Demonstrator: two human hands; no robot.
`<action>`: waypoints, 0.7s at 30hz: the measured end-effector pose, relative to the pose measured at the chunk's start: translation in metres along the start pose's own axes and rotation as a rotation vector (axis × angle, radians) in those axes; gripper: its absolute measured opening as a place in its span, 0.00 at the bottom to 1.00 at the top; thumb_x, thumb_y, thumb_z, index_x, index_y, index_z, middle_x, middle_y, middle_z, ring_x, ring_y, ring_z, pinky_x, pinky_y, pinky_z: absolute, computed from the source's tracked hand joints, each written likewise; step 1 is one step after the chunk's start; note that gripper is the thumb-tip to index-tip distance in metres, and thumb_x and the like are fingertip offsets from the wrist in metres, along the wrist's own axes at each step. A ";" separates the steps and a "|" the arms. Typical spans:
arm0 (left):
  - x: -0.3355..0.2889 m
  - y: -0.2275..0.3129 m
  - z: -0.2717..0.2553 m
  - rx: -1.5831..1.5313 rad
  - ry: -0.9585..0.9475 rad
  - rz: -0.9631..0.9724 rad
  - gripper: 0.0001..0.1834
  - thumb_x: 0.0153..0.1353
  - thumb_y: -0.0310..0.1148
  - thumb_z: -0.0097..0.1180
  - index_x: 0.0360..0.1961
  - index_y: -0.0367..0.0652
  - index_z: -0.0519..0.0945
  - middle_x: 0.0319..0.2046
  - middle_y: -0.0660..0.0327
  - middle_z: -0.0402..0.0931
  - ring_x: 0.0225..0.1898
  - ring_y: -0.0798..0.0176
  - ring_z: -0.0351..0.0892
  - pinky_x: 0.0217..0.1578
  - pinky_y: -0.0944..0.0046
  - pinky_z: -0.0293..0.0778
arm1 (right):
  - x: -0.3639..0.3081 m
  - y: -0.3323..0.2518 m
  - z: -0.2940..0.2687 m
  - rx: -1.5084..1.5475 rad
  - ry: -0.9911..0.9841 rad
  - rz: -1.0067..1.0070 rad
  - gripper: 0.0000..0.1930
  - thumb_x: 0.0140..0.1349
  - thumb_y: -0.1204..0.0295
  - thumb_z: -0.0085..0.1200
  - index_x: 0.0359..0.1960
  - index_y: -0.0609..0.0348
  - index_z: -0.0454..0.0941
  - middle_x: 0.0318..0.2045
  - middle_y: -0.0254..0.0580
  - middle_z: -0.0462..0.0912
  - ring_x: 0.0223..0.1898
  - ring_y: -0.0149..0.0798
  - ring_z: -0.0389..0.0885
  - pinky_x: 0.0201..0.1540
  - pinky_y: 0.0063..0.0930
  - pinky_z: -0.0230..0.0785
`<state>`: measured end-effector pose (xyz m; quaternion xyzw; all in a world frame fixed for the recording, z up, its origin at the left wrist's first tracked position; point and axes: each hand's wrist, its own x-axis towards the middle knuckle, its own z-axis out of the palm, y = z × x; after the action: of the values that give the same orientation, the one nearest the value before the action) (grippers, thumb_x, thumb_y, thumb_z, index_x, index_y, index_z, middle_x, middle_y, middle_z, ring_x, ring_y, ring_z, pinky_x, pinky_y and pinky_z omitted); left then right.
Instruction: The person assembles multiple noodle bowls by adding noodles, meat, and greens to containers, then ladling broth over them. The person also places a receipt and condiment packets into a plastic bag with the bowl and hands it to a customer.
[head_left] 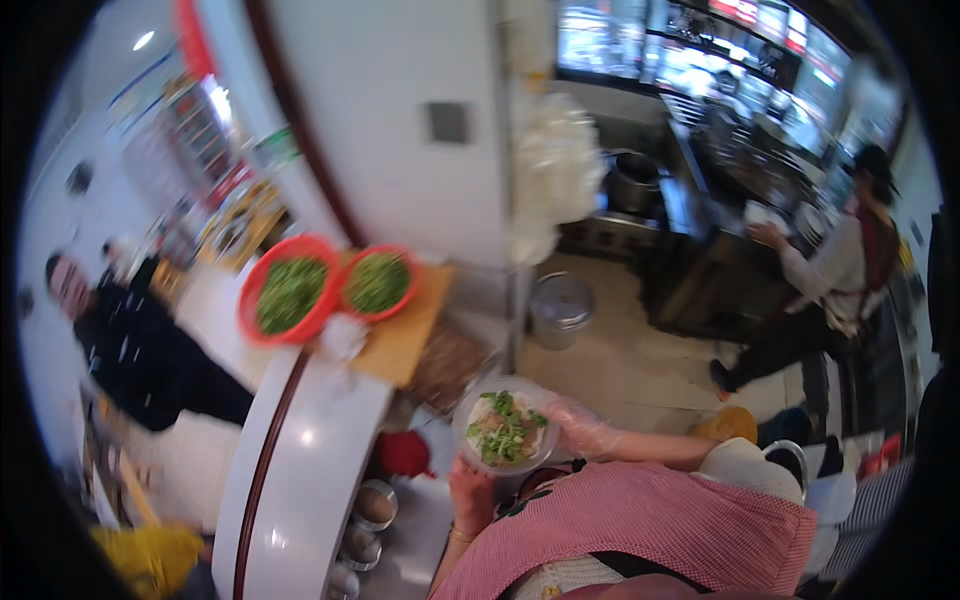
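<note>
A clear round plastic bowl [463, 425] is held low in front of my chest. Pale noodles, slices of brown meat [514, 426] and chopped greens [497, 440] fill it. My left hand [470, 495], bare and with a bracelet at the wrist, grips the near left edge of the bowl. Against its right side is my right hand [580, 425], closed on the rim inside a loose see-through glove that blurs the fingers. The palms and the underside of the bowl are hidden.
Red baskets of chopped greens [288, 293] stand on a wooden board [415, 330] by the white counter [300, 470]. Metal containers [375, 505] line my left. A lidded metal pot [562, 305] sits on the floor. A worker [840, 265] stands right; another person [150, 340] is left.
</note>
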<state>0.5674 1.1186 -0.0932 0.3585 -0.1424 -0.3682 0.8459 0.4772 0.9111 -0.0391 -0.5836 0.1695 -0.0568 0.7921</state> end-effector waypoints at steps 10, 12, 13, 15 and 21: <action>0.167 -0.150 0.143 0.133 -0.321 -0.446 0.22 0.70 0.39 0.50 0.60 0.40 0.70 0.59 0.52 0.72 0.58 0.48 0.74 0.59 0.47 0.70 | -0.040 -0.049 -0.213 0.233 0.511 -0.163 0.24 0.72 0.58 0.50 0.62 0.60 0.67 0.56 0.40 0.73 0.57 0.36 0.70 0.60 0.31 0.65; 0.208 -0.184 0.165 0.493 -0.433 -0.240 0.14 0.66 0.33 0.54 0.50 0.41 0.77 0.53 0.52 0.76 0.52 0.45 0.75 0.52 0.47 0.72 | -0.028 -0.054 -0.252 0.376 0.582 -0.130 0.25 0.72 0.58 0.50 0.63 0.61 0.65 0.57 0.41 0.73 0.58 0.36 0.70 0.62 0.32 0.64; 0.227 -0.201 0.175 0.564 -0.428 -0.173 0.11 0.63 0.31 0.55 0.45 0.42 0.80 0.50 0.52 0.77 0.49 0.44 0.75 0.49 0.47 0.73 | -0.022 -0.057 -0.268 0.399 0.562 -0.200 0.26 0.72 0.58 0.51 0.64 0.60 0.64 0.58 0.41 0.72 0.59 0.37 0.70 0.62 0.33 0.64; 0.271 -0.233 0.195 0.673 -0.424 -0.187 0.09 0.62 0.28 0.56 0.42 0.43 0.82 0.48 0.53 0.78 0.48 0.43 0.76 0.46 0.48 0.73 | -0.011 -0.070 -0.312 0.543 0.610 -0.184 0.27 0.72 0.58 0.51 0.66 0.59 0.62 0.59 0.42 0.71 0.61 0.38 0.69 0.64 0.34 0.63; 0.406 -0.308 0.288 -0.006 -0.409 -0.696 0.25 0.70 0.37 0.46 0.62 0.32 0.70 0.59 0.52 0.74 0.60 0.57 0.74 0.60 0.56 0.69 | 0.004 -0.131 -0.442 0.422 0.781 -0.049 0.30 0.70 0.57 0.54 0.68 0.54 0.61 0.61 0.39 0.68 0.61 0.36 0.67 0.62 0.34 0.64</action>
<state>0.5409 0.5344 -0.1196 0.3021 -0.1767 -0.6970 0.6259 0.3471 0.4689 -0.0321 -0.3479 0.4269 -0.3250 0.7689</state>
